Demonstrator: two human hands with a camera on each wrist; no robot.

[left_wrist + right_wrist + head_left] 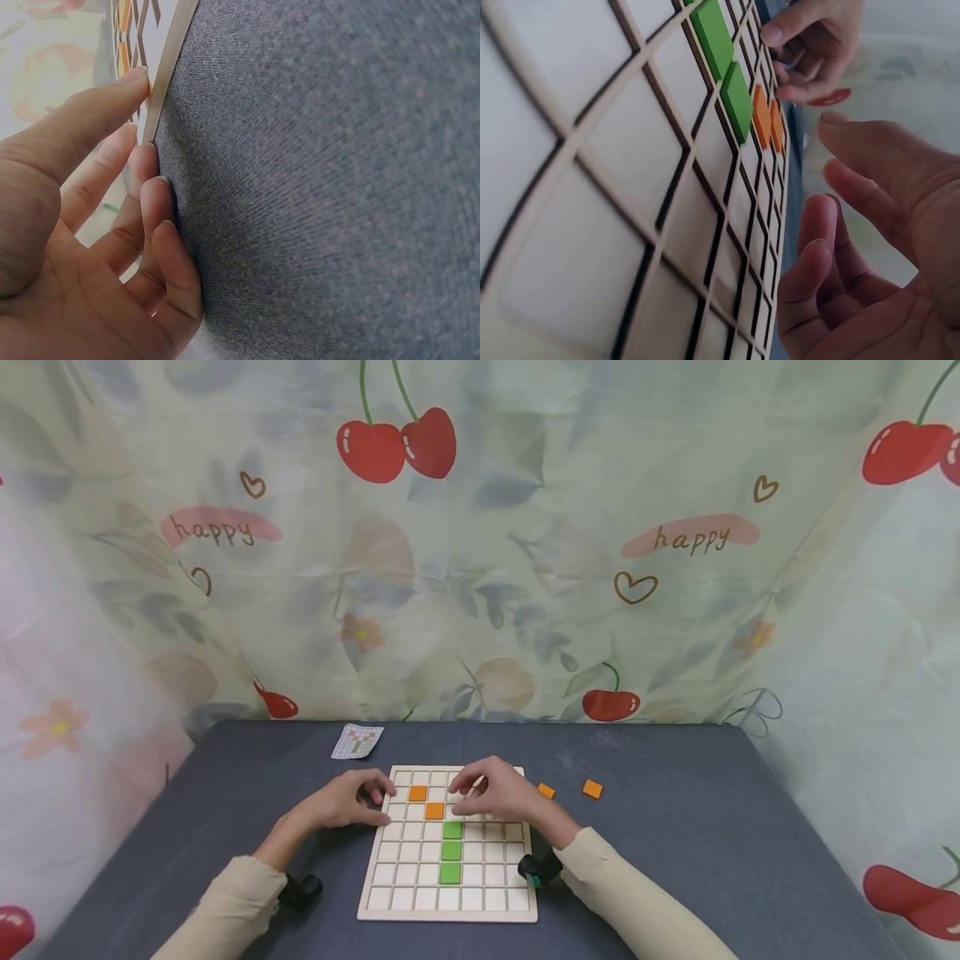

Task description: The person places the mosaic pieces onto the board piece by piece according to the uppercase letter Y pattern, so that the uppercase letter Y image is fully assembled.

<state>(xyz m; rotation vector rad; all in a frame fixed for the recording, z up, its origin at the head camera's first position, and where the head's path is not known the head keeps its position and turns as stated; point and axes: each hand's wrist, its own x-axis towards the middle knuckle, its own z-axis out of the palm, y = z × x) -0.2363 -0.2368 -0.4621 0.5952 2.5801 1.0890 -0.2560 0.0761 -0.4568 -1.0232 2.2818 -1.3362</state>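
Observation:
A square grid board (397, 900) with white cells lies on the dark cloth. Three green tiles (451, 850) form a column in it, and two orange tiles (417, 793) step diagonally up and left from them. My left hand (347, 799) rests at the board's left edge, where thumb and fingertips touch the wooden rim (166, 71). Over the upper right part of the board hovers my right hand (498, 792). Its thumb and fingers (889, 146) are apart, with nothing seen between them. Some upper cells are hidden under that hand.
Two loose orange tiles lie right of the board, one (547, 790) partly behind the right hand and another (592, 788) farther right. A small printed card (357, 742) with a coloured grid pattern lies at the back left. Behind the table hangs a patterned curtain (480, 568).

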